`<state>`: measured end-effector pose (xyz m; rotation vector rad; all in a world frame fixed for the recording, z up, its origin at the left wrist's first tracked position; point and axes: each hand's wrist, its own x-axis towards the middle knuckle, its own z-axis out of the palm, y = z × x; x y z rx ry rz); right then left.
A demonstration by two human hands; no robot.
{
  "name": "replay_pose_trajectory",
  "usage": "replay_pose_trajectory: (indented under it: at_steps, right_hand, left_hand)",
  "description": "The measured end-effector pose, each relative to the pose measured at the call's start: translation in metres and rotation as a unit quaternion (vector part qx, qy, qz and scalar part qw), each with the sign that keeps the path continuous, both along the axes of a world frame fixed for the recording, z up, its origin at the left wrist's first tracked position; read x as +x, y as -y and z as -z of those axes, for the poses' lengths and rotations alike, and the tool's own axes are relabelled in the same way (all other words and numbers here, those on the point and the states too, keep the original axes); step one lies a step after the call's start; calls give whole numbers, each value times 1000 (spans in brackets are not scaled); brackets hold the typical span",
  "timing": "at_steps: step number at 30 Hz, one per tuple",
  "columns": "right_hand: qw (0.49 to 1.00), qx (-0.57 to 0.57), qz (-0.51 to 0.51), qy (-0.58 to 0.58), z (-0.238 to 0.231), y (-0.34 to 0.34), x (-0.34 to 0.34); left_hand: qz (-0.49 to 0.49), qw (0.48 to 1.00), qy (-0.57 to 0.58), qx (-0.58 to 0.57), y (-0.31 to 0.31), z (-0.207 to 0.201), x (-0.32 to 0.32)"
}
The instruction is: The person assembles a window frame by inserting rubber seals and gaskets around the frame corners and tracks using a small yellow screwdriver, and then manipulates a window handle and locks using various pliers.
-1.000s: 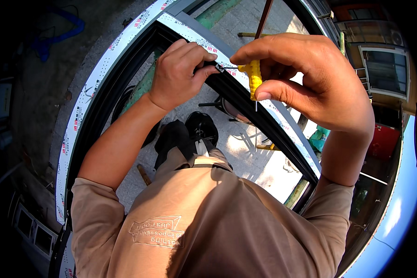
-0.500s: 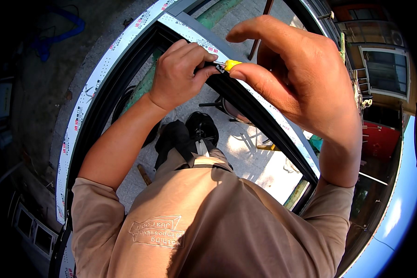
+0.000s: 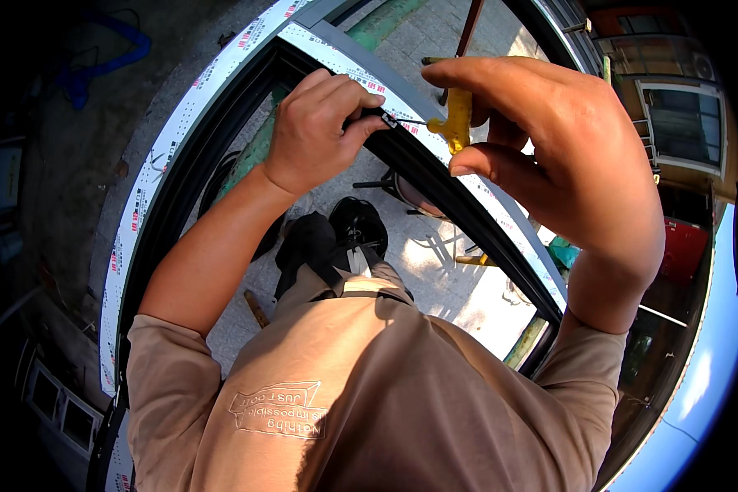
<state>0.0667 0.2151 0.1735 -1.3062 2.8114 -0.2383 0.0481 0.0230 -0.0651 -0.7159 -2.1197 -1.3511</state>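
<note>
My left hand (image 3: pixel 316 131) is closed on the inner edge of a window frame (image 3: pixel 467 170). Its thumb and forefinger pinch beside a small silver-and-black fitting (image 3: pixel 389 120) set in the black channel. Between the curled fingers and thumb of my right hand (image 3: pixel 562 148) is a screwdriver with a translucent yellow handle (image 3: pixel 459 119). Its thin shaft points left toward the fitting; whether the tip touches it is too small to tell. The frame is dark grey, with white printed protective film along its face.
The frame surrounds me at waist height, resting near green pipes (image 3: pixel 258 152). Through its opening show my black shoe (image 3: pixel 359 225), a stool (image 3: pixel 406 193) and sunlit paving. Blue material (image 3: pixel 115 53) lies at the far left; a building with a window (image 3: pixel 682 127) stands right.
My right hand has moved right and slightly down, bringing the yellow handle away from my left fingers. More of the handle and shaft now shows. My left hand has stayed in place.
</note>
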Motion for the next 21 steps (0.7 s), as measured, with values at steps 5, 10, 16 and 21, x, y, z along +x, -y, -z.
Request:
replay_pose_trajectory:
  at_steps: [5, 10, 16, 21]
  right_hand:
    - [985, 123, 38, -111, 0, 4, 2]
    - [993, 66, 65, -79, 13, 9, 5]
    - [995, -13, 86, 51, 11, 15, 5]
    - [993, -43, 5, 113, 5, 0, -6]
  left_hand:
    - [-8, 1000, -6, -4, 1, 2, 0]
    - [-6, 1000, -10, -7, 0, 0, -1]
    - [-1, 1000, -8, -11, 2, -2, -1]
    - [0, 1000, 1, -15, 3, -4, 1]
